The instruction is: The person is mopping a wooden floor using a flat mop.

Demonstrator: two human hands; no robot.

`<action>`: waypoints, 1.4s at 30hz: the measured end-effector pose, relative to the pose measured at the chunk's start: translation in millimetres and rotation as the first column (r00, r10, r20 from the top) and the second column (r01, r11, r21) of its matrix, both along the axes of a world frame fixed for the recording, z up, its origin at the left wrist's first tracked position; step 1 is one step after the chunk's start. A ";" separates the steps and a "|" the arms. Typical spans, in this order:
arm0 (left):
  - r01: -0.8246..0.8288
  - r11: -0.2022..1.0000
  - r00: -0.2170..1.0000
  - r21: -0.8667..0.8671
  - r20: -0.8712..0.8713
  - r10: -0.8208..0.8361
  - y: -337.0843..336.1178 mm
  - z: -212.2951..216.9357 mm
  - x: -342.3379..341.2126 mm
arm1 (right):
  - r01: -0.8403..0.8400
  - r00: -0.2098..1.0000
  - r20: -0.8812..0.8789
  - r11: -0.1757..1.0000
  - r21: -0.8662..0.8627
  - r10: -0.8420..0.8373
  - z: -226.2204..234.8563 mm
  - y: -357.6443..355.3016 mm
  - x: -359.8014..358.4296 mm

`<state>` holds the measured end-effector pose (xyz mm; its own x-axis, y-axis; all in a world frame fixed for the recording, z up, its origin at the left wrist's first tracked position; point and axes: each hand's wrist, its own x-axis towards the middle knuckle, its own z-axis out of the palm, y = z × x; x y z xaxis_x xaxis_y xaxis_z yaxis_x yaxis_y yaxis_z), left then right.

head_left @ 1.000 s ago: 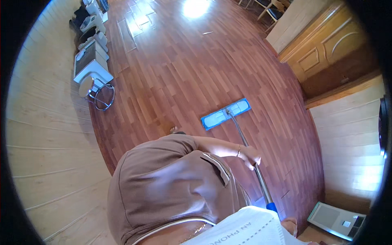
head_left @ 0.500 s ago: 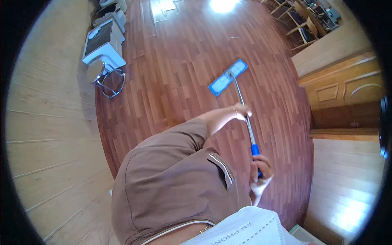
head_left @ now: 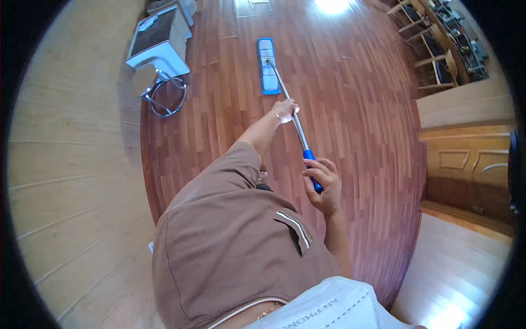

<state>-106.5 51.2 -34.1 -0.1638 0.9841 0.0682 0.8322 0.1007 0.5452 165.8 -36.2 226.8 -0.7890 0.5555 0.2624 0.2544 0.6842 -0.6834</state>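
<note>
A flat mop point(head_left: 288, 96) with a silver pole and a blue grip reaches away from me across the floor. Its long blue-and-white head point(head_left: 268, 77) lies on the wood-patterned floor, its long side pointing nearly straight ahead. Partway down the pole, my left hand point(head_left: 286, 110) is closed round the metal tube, with my arm stretched forward. My right hand point(head_left: 324, 183) is wrapped about the blue grip at the near end, close to my body, the elbow bent.
On the left, a round stool with chrome legs point(head_left: 147, 80) stands by a white cabinet with a dark top point(head_left: 159, 41), along a pale wall. Wooden chairs point(head_left: 445, 71) and a cluttered table line the far right. A wooden door point(head_left: 466, 162) is at the right. Small slivers lie on the floor.
The mop head has swung left and farther away, turning from slanted to nearly straight ahead. Both hands have moved left and forward with the pole, keeping their hold.
</note>
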 end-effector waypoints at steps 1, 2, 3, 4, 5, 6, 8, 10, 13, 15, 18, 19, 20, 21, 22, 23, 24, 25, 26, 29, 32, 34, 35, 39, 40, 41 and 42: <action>-0.072 0.997 0.997 0.040 0.022 0.071 -17.0 -6.3 -17.3 | -0.044 0.999 -0.008 0.999 -0.007 0.044 -1.3 2.7 -9.4; -0.107 0.994 0.994 0.001 0.030 0.107 -25.2 -3.8 -24.0 | -0.118 0.993 -0.007 0.993 -0.006 0.118 -4.1 7.6 -13.0; -0.124 0.992 0.992 -0.002 0.029 0.124 -36.4 -3.3 -25.2 | -0.192 0.981 -0.008 0.981 -0.003 0.192 -5.8 10.5 -15.1; -0.181 0.983 0.983 0.038 0.000 0.181 -47.9 -2.3 -24.6 | -0.208 0.978 -0.009 0.978 -0.006 0.208 -6.6 11.0 -14.9; -0.241 0.967 0.969 0.078 -0.030 0.244 -61.3 -0.7 -24.1 | -0.257 0.966 -0.002 0.966 -0.017 0.257 -4.0 10.1 -15.0; -0.263 0.956 0.964 0.129 -0.015 0.267 -73.7 1.3 -23.3 | -0.304 0.952 0.004 0.952 -0.028 0.305 -0.8 9.4 -14.2; -0.301 0.950 0.954 0.085 0.041 0.298 -88.1 14.0 -20.1 | -0.350 0.936 0.012 0.936 -0.025 0.350 13.7 9.3 -10.3; -0.319 0.935 0.946 0.156 0.119 0.302 -104.4 29.9 -9.0 | -0.412 0.911 0.000 0.911 0.009 0.412 30.5 10.0 -5.7; -0.232 0.926 0.973 0.297 0.063 0.223 -124.2 36.7 1.3 | -0.497 0.866 -0.006 0.864 0.084 0.499 65.3 7.9 3.9; -0.147 0.965 0.989 0.215 0.034 0.143 -143.5 50.5 16.4 | -0.569 0.820 -0.025 0.818 0.084 0.572 90.5 3.3 12.8; -0.107 0.980 0.993 0.170 0.057 0.099 -177.0 98.4 53.2 | -0.622 0.761 -0.159 0.777 0.096 0.629 118.5 -9.3 29.0; -0.126 0.978 0.991 0.166 0.073 0.116 -188.3 108.8 67.0 | -0.661 0.712 -0.197 0.738 0.133 0.673 122.0 -7.3 34.3; -0.147 0.984 0.988 0.097 0.050 0.143 -197.3 115.8 79.5 | -0.698 0.663 -0.240 0.702 0.142 0.709 125.8 -4.4 39.9; -0.158 0.984 0.987 0.084 0.056 0.153 -204.5 126.3 91.6 | -0.730 0.614 -0.283 0.667 0.151 0.737 127.4 1.1 45.9; -0.170 0.983 0.984 0.071 0.063 0.165 -212.2 133.3 102.7 | -0.784 0.521 -0.330 0.594 0.178 0.787 126.5 9.5 50.6; -0.129 0.989 0.989 0.072 0.083 0.123 -214.5 134.9 109.6 | -0.792 0.496 -0.352 0.580 0.192 0.794 129.9 11.7 57.0; -0.134 0.991 0.990 0.025 0.046 0.133 -221.7 140.6 116.6 | -0.805 0.461 -0.376 0.557 0.204 0.804 129.6 14.2 61.9; -0.142 0.990 0.990 -0.024 0.009 0.142 -232.0 146.4 122.7 | -0.835 0.422 -0.396 0.520 0.181 0.816 125.7 16.5 65.6; -0.175 0.984 0.985 0.010 -0.002 0.175 -246.8 133.8 126.4 | -0.845 0.397 -0.404 0.500 0.190 0.824 120.5 15.5 64.0; -0.237 0.971 0.971 0.007 -0.018 0.237 -275.6 115.7 118.3 | -0.933 0.320 -0.480 0.361 -0.007 0.817 91.6 2.1 48.5; -0.286 0.954 0.957 -0.089 -0.067 0.281 -294.7 93.9 86.8 | -0.942 0.331 -0.627 0.208 -0.264 0.705 56.6 -18.7 21.5; -0.438 0.899 0.899 0.014 0.012 0.437 -330.0 53.6 78.2 | -0.916 0.375 -0.607 0.181 -0.357 0.701 33.3 -32.7 9.8; -0.483 0.875 0.875 0.036 -0.013 0.484 -327.8 43.0 64.0 | -0.893 0.434 -0.574 0.243 -0.380 0.695 28.9 -36.6 0.9; -0.593 0.799 0.794 0.100 -0.096 0.601 -369.6 -7.8 41.9 | -0.835 0.507 -0.477 0.273 -0.478 0.717 -13.0 -60.4 -13.2; -0.593 0.801 0.799 0.078 -0.069 0.598 -376.2 -17.6 37.6 | -0.838 0.502 -0.479 0.269 -0.474 0.720 -15.1 -63.6 -13.2; -0.573 0.811 0.807 0.121 -0.092 0.584 -378.3 -17.8 37.4 | -0.841 0.497 -0.479 0.265 -0.472 0.723 -14.2 -65.7 -15.0; -0.566 0.813 0.809 0.138 -0.095 0.580 -373.1 -18.6 35.7 | -0.834 0.499 -0.461 0.262 -0.485 0.734 -10.8 -64.8 -15.4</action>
